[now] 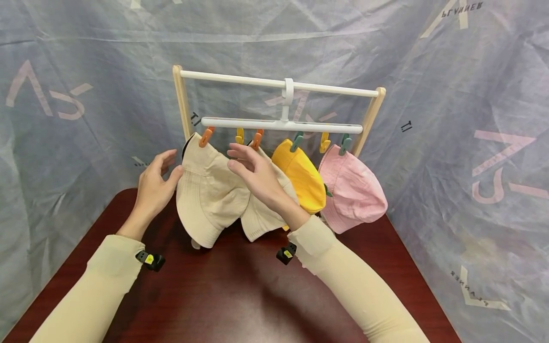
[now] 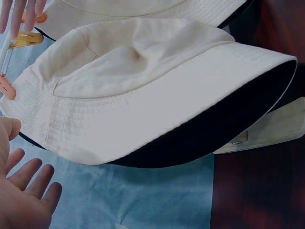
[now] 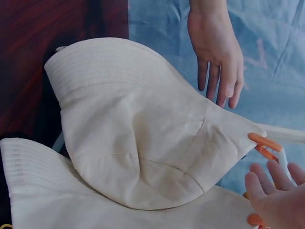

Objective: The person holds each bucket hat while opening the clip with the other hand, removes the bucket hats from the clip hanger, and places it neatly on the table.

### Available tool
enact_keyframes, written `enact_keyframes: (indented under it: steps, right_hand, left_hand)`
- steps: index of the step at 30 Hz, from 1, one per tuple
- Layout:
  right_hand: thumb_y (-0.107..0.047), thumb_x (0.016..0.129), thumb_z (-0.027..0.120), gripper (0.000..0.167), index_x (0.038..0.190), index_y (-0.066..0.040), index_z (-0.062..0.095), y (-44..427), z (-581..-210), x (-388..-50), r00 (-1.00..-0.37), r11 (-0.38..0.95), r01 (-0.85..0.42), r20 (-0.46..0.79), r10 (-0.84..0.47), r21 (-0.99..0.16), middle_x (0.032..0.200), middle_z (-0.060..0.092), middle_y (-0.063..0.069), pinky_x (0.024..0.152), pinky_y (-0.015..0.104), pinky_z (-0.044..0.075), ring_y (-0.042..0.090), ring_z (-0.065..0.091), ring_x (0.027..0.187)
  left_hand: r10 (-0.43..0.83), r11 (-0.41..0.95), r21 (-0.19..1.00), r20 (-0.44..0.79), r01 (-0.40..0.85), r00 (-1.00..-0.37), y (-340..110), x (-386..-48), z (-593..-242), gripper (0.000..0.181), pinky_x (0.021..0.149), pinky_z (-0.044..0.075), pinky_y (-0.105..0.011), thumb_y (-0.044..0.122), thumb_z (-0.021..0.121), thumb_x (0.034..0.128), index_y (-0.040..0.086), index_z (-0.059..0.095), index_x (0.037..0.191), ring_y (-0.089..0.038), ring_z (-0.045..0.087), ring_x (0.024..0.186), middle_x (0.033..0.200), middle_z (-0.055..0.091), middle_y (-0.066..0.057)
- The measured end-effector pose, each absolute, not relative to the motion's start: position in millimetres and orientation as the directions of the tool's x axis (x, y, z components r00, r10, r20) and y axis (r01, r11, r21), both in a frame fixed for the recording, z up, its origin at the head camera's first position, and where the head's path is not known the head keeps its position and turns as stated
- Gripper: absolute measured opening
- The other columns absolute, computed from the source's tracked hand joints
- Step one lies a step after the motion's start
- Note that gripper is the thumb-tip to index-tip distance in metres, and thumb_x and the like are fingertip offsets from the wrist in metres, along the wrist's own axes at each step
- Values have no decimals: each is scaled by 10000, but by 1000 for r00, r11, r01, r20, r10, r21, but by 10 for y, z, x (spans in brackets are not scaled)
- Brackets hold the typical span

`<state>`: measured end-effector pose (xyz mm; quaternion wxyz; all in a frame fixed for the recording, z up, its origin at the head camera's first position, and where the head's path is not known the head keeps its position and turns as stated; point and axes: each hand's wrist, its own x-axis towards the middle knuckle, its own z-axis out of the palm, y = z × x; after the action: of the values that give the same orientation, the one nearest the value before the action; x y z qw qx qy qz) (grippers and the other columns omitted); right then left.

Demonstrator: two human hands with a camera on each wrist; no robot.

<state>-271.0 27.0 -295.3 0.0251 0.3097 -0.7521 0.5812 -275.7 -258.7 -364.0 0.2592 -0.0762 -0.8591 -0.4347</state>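
A cream bucket hat (image 1: 206,186) with a dark lining hangs by an orange clip (image 1: 207,136) at the left end of a white hanger (image 1: 257,125). My left hand (image 1: 156,181) is just left of that hat, fingers relaxed, holding nothing. In the right wrist view, the left hand (image 3: 217,62) hangs beside the brim. My right hand (image 1: 259,178) is in front of a second cream hat (image 1: 263,216), its fingers loosely bent near another orange clip (image 1: 257,139). Nothing shows in its grasp; whether it touches the hat I cannot tell.
A yellow hat (image 1: 302,176) and a pink hat (image 1: 353,190) hang further right from green clips. Yellow clips (image 1: 324,143) hang between. The hanger hooks on a rack rail (image 1: 231,78) with wooden posts, standing on a dark red table (image 1: 223,295) before a grey cloth backdrop (image 1: 107,57).
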Motion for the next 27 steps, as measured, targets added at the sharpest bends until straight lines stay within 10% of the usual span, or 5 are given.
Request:
enact_keyframes:
  steps: [27]
  right_hand:
    - [-365, 1095, 584, 583, 1621, -168, 427, 68, -2821, -2834, -815, 212, -459, 315, -486, -862, 1627, 483, 41, 1205, 311, 390, 232, 443, 1512]
  left_hand:
    - [-174, 527, 760, 534, 380, -827, -2511, -2945, -3622, 524, 1133, 464, -512, 384, 634, 1076, 103, 549, 1510, -321, 594, 1350, 1483, 616, -120]
